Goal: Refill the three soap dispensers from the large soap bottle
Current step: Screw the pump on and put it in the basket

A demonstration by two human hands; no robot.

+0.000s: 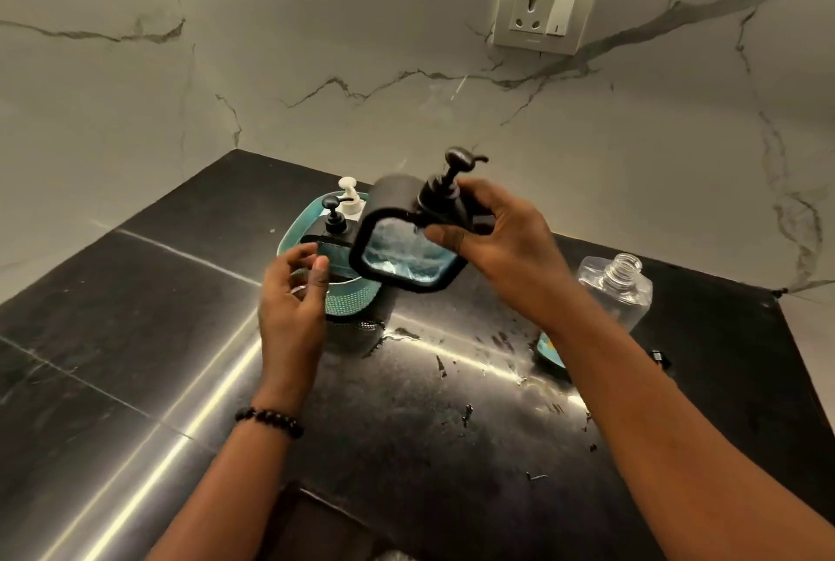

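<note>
A person's two bare hands work over a polished black stone bench [452,416] set into a corner of white veined marble wall. Take the teal plastic basket [348,300] near the back of the bench as the landmark.

The right hand [510,244] holds a black square soap dispenser with a black pump [409,239] in the air just in front of and above the basket, tipped so its base faces the camera. Its fingers [445,237] are curled round the dispenser's neck, below the pump head.

The left hand [291,312] hovers just left of the basket, fingers loosely curved and holding nothing.

Inside the basket stand two more dispensers: a dark one with a black pump [333,217] and, behind it, one with a white pump [349,195].

To the right of the basket, well apart from it, a clear plastic bottle with an open threaded neck [619,289] rests on the bench. It is probably the large soap bottle, though it looks nearly empty.

The step in hand appears to be opening the held dispenser. To do it well, turn it upright first, brace the body with the free left hand, and unscrew the pump collar slowly so nothing spills on the bench.
</note>
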